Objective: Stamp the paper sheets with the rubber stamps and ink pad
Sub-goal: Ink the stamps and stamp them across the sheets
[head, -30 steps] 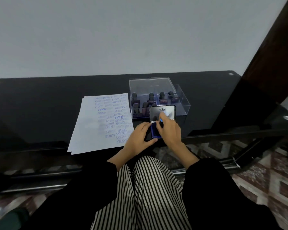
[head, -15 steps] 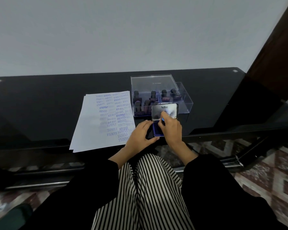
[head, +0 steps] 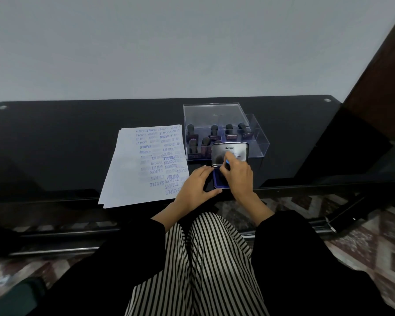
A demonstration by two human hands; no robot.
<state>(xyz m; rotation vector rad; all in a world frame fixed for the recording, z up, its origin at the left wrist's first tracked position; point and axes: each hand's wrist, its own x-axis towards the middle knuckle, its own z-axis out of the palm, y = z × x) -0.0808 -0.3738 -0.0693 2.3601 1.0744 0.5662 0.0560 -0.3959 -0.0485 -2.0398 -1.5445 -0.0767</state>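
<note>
Blue rectangular ink pad [head: 218, 181] lies open near the front edge of the glossy black table [head: 55, 144], just right of the frame's centre; its silver hinged lid [head: 234, 149] stands upright behind it, printed "Artline". The right hand [head: 238, 177] is over the pad, fingers curled and pinching a small blue object [head: 227, 162], mostly hidden, so I cannot tell what it is. The left hand [head: 195, 188] rests against the pad's left edge and near corner, fingers relaxed and nearly straight, gripping nothing. The white paper sheets [head: 132, 179], stacked left of the pad, carry blue prints such as SAMPLE, AIR MAIL and FRAGILE. Behind the lid sits a clear plastic box [head: 258, 142] holding dark-handled rubber stamps [head: 206, 142] upright.
</note>
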